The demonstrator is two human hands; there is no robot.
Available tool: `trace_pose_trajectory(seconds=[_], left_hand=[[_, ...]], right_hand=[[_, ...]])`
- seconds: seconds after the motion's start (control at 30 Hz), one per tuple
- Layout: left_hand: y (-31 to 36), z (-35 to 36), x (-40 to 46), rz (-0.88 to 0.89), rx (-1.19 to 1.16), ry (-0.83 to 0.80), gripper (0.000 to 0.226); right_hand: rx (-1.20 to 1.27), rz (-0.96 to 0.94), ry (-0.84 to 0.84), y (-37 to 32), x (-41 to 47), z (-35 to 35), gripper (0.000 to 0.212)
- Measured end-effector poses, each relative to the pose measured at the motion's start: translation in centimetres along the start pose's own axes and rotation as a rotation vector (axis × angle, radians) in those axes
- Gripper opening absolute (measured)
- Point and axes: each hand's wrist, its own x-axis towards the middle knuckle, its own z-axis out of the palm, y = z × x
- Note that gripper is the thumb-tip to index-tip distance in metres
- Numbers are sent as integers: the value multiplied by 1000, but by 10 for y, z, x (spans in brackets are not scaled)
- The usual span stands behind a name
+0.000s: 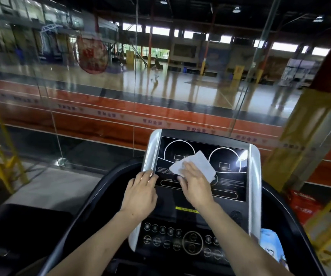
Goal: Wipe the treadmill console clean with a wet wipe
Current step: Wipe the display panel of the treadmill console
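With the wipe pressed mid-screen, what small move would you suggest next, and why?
Probably slide the right hand and wet wipe rightward over the right dial. The wipe lies flat between the two dials, and the left hand braces the console's left edge.

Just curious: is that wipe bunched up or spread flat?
Spread flat: the wet wipe lies open on the display panel, pressed under the right hand.

Your right hand (195, 186) lies flat on the wet wipe (197, 166) in the middle of the black screen (228, 184). The screen to its right is bare. Your left hand (140, 194) blocks the left edge. Silver side rails (254, 176) wall in both sides.
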Motion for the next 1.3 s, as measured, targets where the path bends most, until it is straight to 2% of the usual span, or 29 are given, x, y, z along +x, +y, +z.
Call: trace_pose_trajectory(seconds=[0.1, 0.4, 0.47, 0.6, 0.67, 0.73, 0.87, 1.0, 1.1, 1.2, 1.3], left_hand=[[-10, 4, 6, 26, -27, -10, 54], [-22, 15, 49, 126, 10, 49, 65], [-26, 18, 57, 129, 9, 75, 65], [-33, 32, 64, 149, -33, 131, 64], [-37, 40, 64, 153, -56, 162, 65], [-38, 47, 65, 148, -80, 177, 66], [-36, 55, 70, 138, -106, 219, 62], [-37, 59, 70, 141, -95, 242, 62], [-38, 61, 71, 139, -102, 240, 62], [-38, 61, 71, 146, -113, 227, 61], [-38, 59, 70, 155, -134, 228, 61]], right_hand=[[-214, -10, -90, 5, -12, 5, 57], [-272, 24, -205, 7, -9, 11, 63], [-239, -2, -175, 9, -4, 8, 58], [-73, 38, 1, 11, 1, 1, 40], [-36, 52, 45, 12, 3, -2, 39], [-39, 67, 50, 13, 4, -3, 40], [-46, 23, 108, 15, 9, -5, 21], [-66, -24, 107, 13, 20, -15, 27], [-88, 37, 222, 9, 42, -33, 9], [-67, 124, 193, 4, 73, -44, 13], [77, 59, 137, -8, 101, -44, 24]])
